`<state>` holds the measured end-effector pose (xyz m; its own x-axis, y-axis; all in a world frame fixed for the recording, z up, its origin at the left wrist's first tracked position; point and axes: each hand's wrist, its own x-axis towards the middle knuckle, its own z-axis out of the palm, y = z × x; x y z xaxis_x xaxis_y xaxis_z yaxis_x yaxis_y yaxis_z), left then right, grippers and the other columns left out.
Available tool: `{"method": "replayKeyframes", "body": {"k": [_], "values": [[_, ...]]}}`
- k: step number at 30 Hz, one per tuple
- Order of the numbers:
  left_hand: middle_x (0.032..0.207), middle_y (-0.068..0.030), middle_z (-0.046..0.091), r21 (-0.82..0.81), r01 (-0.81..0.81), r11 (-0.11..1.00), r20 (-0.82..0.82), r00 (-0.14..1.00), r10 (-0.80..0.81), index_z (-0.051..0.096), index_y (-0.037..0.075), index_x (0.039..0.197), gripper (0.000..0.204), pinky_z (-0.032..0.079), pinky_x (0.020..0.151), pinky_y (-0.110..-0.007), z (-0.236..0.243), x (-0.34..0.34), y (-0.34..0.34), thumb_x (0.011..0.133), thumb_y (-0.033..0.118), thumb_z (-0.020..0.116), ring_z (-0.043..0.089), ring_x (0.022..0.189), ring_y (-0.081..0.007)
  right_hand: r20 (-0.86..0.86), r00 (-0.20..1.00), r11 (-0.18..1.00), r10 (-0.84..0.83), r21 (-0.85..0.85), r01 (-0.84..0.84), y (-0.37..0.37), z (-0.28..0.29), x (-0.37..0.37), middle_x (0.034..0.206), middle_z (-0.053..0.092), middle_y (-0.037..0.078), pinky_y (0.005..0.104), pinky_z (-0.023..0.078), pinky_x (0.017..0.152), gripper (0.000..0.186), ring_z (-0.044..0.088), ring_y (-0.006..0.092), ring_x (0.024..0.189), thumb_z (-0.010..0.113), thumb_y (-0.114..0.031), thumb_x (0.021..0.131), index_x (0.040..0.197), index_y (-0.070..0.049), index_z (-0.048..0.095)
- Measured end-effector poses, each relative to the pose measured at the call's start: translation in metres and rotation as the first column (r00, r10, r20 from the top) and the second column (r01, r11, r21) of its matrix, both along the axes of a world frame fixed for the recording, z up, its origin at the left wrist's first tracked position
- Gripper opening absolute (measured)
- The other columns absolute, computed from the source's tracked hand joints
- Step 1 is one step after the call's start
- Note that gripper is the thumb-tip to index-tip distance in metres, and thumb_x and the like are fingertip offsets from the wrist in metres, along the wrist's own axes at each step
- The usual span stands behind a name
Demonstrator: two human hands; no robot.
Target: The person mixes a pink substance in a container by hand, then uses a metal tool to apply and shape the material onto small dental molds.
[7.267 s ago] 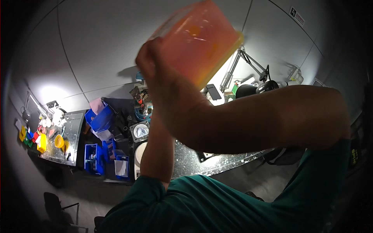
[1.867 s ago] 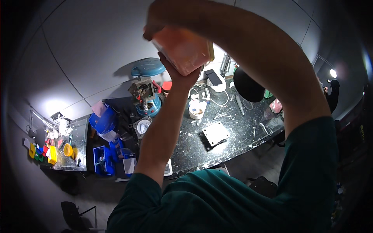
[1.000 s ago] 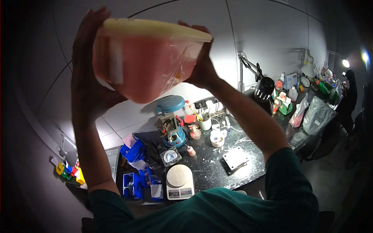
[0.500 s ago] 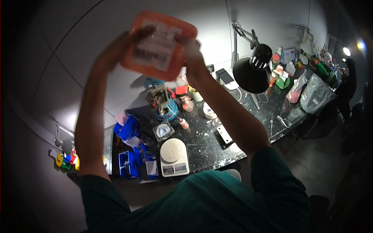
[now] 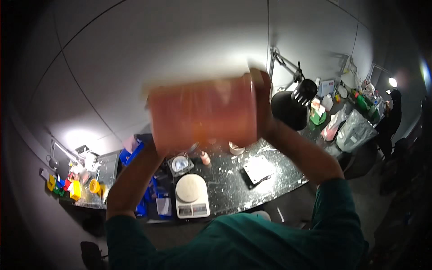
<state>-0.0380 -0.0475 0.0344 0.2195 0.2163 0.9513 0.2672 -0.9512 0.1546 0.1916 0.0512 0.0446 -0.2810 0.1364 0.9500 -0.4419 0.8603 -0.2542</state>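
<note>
A large orange-pink plastic container [image 5: 202,114], blurred by motion, is lifted in front of me above the bench, its broad side toward me. My right hand [image 5: 261,96] is closed round its right end. At the lower left corner my left hand [image 5: 156,152] supports it; that hand's fingers are hidden behind the container. Below it on the bench stands a white kitchen scale [image 5: 192,195] with a round plate. A small pink bottle [image 5: 205,158] and a square grey holder [image 5: 180,164] with a white round dish are near the scale.
The black bench [image 5: 225,193] bears a white plate with holes [image 5: 258,170] and blue bins [image 5: 155,191] at its left. A black desk lamp [image 5: 290,108] hangs over the right side, near clear plastic bags [image 5: 355,132]. At the far right is another person [image 5: 392,117].
The container has come lower and turned from its labelled face to its broad pink side. Both hands moved with it, and my view has shifted a little.
</note>
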Motion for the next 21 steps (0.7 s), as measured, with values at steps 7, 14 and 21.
{"method": "replayKeyframes", "body": {"k": [7, 14, 21], "values": [[0.139, -0.0189, 0.048, -0.464, -0.323, 0.825, -0.116, 0.945, 0.304, 0.032, 0.004, 0.148, 0.093, 0.041, 0.109, -0.049, -0.085, -0.034, -0.001, 0.077, 0.039, 0.082, 0.049, 0.13, -0.0341, 0.157, 0.986, 0.998, -0.047, -0.031, 0.053, -0.002, -0.091, 0.027, 0.13, 0.047, 0.018, 0.0484, 0.041, 0.104, 0.122, 0.049, 0.0341, 0.126, 0.091, -0.05, 0.063, 0.144, -0.004, 0.012], [0.129, -0.0175, 0.049, -0.4, -0.327, 0.856, -0.377, 0.91, 0.172, 0.037, 0.008, 0.135, 0.094, 0.04, 0.109, -0.048, -0.249, 0.012, -0.075, 0.063, 0.023, 0.095, 0.05, 0.126, -0.0369, 0.499, 0.867, 0.998, 0.006, -0.06, 0.028, -0.038, -0.258, 0.088, 0.137, 0.045, 0.021, 0.0577, 0.036, 0.113, 0.106, 0.045, 0.0437, 0.133, 0.098, -0.026, 0.055, 0.137, -0.007, 0.033], [0.138, -0.0221, 0.044, -0.405, -0.514, 0.756, -0.507, 0.815, 0.282, 0.031, 0.003, 0.136, 0.087, 0.038, 0.115, -0.049, -0.323, 0.044, -0.104, 0.07, 0.015, 0.086, 0.044, 0.134, -0.0433, 0.511, 0.854, 0.986, -0.096, -0.067, 0.151, -0.066, -0.379, 0.113, 0.147, 0.041, 0.025, 0.0537, 0.039, 0.112, 0.099, 0.04, 0.0449, 0.138, 0.088, -0.01, 0.065, 0.142, -0.013, 0.027]]}}
